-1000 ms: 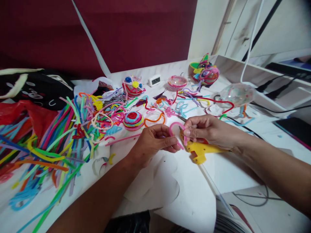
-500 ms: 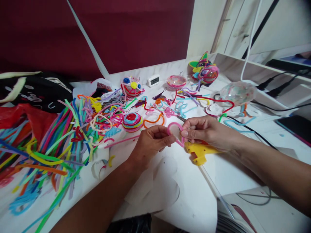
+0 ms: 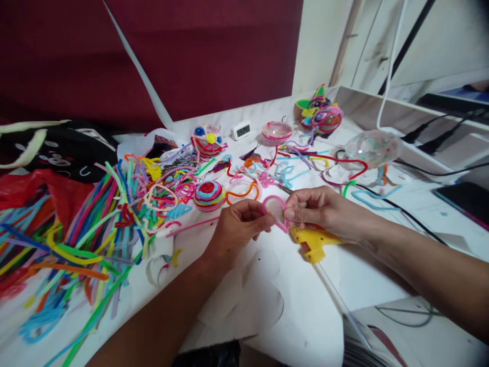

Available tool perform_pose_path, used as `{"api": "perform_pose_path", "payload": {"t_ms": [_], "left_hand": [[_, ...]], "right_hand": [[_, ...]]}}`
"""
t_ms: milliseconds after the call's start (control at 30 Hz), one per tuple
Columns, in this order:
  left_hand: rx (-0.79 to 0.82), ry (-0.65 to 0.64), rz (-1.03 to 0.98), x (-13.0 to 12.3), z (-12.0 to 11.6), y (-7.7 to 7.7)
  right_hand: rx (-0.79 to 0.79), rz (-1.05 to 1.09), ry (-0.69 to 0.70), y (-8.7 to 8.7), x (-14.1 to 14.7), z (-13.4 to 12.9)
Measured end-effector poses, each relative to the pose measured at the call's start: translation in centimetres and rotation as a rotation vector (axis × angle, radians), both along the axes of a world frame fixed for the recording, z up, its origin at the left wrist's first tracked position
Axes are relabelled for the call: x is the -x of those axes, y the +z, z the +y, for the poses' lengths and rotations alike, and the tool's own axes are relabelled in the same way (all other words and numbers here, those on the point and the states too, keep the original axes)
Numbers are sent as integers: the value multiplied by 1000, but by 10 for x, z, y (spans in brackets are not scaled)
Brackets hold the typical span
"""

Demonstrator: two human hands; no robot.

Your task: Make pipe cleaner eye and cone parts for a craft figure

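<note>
A pink pipe cleaner (image 3: 273,198), bent into a rounded loop, is held between both hands above the white paper. My left hand (image 3: 244,221) pinches its left side between thumb and fingers. On its right side, my right hand (image 3: 315,206) grips it in a pinch. A yellow glue gun (image 3: 313,243) lies just below my right hand, with a clear stick running from it toward the front edge. Left of my left hand, a pink pipe cleaner (image 3: 194,225) lies on the table. Behind the hands sits a coiled multicoloured disc (image 3: 209,195).
Many coloured pipe cleaners (image 3: 87,229) cover the left side. At the back stand a decorated ball (image 3: 207,139), a small clock (image 3: 241,130), a pink-rimmed bowl (image 3: 276,132) and a clear ball (image 3: 372,148). A black cable (image 3: 405,214) and a phone (image 3: 464,201) are at the right.
The view has shifted slightly. Both hands keep hold of the pink loop, which looks a little more tilted and open than before.
</note>
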State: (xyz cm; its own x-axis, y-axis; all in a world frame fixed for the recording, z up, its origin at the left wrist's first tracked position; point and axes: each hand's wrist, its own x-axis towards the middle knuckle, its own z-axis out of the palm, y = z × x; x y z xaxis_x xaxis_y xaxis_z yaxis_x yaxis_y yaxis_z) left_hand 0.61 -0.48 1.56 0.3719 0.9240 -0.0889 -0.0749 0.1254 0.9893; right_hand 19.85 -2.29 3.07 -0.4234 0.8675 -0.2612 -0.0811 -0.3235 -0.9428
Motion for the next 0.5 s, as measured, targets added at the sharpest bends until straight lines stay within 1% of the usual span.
{"api": "perform_pose_path", "payload": {"t_ms": [300,500], "left_hand": [[30,3,33,-2,-3,3],[85,-1,-23,-3,-6,4]], "right_hand": [[-36,-58,-30,0,2,1],[-65,-38,-52,-3,2,1]]}}
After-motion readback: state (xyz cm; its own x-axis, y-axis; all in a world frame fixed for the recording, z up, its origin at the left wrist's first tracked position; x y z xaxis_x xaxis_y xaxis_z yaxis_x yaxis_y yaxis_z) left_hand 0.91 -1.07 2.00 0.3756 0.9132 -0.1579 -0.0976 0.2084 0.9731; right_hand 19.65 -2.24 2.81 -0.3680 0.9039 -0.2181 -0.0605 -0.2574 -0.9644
